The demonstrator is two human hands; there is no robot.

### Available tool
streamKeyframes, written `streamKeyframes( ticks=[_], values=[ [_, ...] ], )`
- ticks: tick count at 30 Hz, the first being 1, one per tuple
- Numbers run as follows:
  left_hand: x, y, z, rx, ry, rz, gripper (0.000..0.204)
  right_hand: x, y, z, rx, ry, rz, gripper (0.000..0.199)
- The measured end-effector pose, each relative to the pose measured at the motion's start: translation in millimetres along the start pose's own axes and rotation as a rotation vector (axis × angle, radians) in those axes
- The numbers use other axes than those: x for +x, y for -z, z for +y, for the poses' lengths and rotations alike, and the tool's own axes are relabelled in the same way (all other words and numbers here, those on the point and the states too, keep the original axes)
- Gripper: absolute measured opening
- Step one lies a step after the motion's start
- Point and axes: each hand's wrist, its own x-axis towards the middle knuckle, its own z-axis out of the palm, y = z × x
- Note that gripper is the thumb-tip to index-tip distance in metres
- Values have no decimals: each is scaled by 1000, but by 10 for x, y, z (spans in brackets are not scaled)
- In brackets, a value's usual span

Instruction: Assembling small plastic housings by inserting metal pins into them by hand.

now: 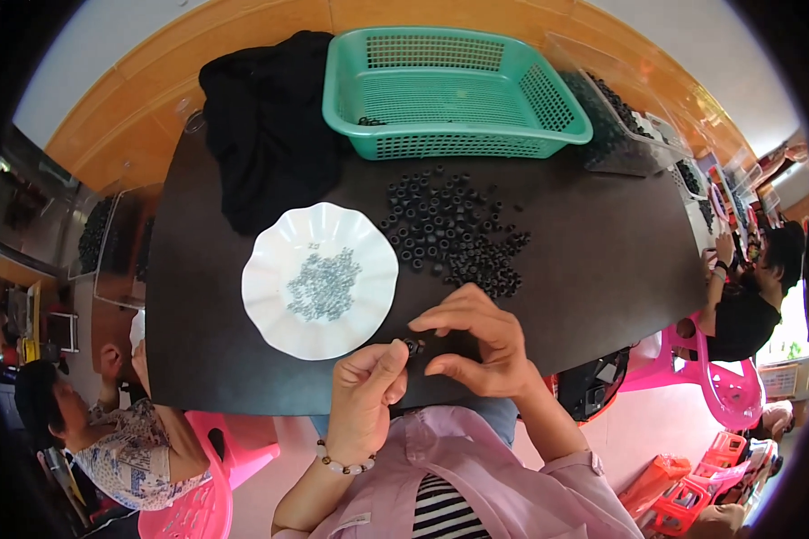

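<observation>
Over the table's near edge, my left hand (366, 382) pinches a small black round part (413, 347) between thumb and fingers. Just right of it is my right hand (485, 346), its thumb and fingers curved apart with nothing seen between them. A white scalloped plate (261, 283) sits beyond my left hand, bearing a heap of small clear, silvery pieces (325, 286). Beyond my right hand lies a spread of black ring-shaped parts (431, 220), with a denser cluster of smaller black pieces (484, 265) at its near right side.
A green plastic basket (458, 146) stands at the dark table's (602, 242) far edge, a few black pieces inside. Left of it lies a black cloth (270, 126); right, a clear bin (616, 148) of black parts. People sit at left (126, 449) and right (746, 305).
</observation>
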Motion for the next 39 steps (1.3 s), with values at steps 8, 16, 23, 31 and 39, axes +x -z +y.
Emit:
streamKeyframes(
  ticks=[8, 16, 23, 31, 39],
  values=[
    [7, 10, -41, -2, -24, 47, 22, -31, -58, 42, -297, 233, 128, 31],
    [1, 2, -43, 16, -29, 52, 21, -15, -117, 65, -386, 245, 165, 23],
    [1, 15, -42, 49, -39, 38, 21, 13, -78, 28, -278, 171, 99, 28],
    [19, 68, -86, -15, 24, -17, 25, 12, -74, 78, -143, 72, -32, 36],
    [-19, 139, -21, -72, 106, -10, 24, 492, 791, -54, -581, -14, 210, 20]
  ],
)
